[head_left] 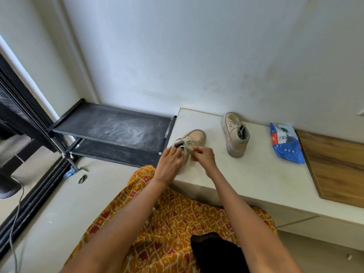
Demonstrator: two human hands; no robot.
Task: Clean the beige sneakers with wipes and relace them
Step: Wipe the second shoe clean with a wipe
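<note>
From the head view, the near beige lace-up sneaker sits at the left end of the pale stone desk; the left hand and right hand each pinch its pale lace over the tongue; at two o'clock from them the second beige sneaker lies on its side; further right lies a blue plastic wipes pack, just beside a wooden board; at nine o'clock stands a dusty black shoe rack.
</note>
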